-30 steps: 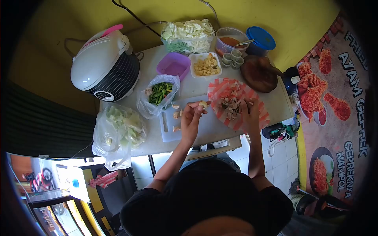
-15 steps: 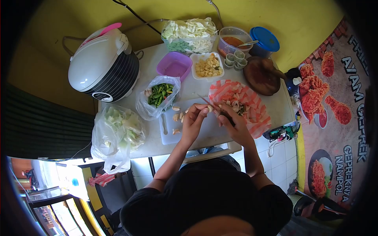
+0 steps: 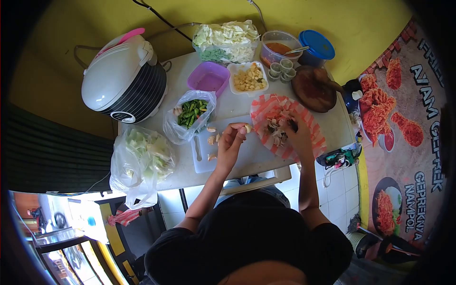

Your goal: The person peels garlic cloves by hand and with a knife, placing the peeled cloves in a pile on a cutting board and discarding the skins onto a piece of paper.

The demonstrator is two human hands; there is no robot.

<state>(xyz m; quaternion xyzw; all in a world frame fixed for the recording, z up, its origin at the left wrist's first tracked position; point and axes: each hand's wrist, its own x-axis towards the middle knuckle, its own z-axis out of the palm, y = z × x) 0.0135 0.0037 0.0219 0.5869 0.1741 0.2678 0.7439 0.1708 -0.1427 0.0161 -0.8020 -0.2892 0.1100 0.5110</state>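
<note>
Between the thumb and fingers of my left hand (image 3: 232, 141) is a pale garlic clove (image 3: 248, 128), held above the white cutting board (image 3: 225, 164). Several more garlic cloves (image 3: 212, 140) lie on the board's left part. My right hand (image 3: 300, 137) is over the red-and-white paper (image 3: 266, 105), where garlic skins (image 3: 277, 135) are heaped. The dark handle of a knife (image 3: 293, 125) shows in that hand; its blade is hard to make out. Left of the board, a plastic bag (image 3: 175, 132) holds green chillies (image 3: 193, 113).
Behind stand a purple tub (image 3: 194, 76), a white tray (image 3: 232, 85) of peeled garlic, a cabbage container (image 3: 227, 40), a sauce tub (image 3: 280, 39), small cups (image 3: 286, 64) and a stone mortar (image 3: 308, 97). A rice cooker (image 3: 121, 76) and bagged greens (image 3: 147, 154) are on the left.
My right hand has moved right with the knife, away from the garlic clove and over the paper of skins. My left hand still holds the clove at nearly the same spot.
</note>
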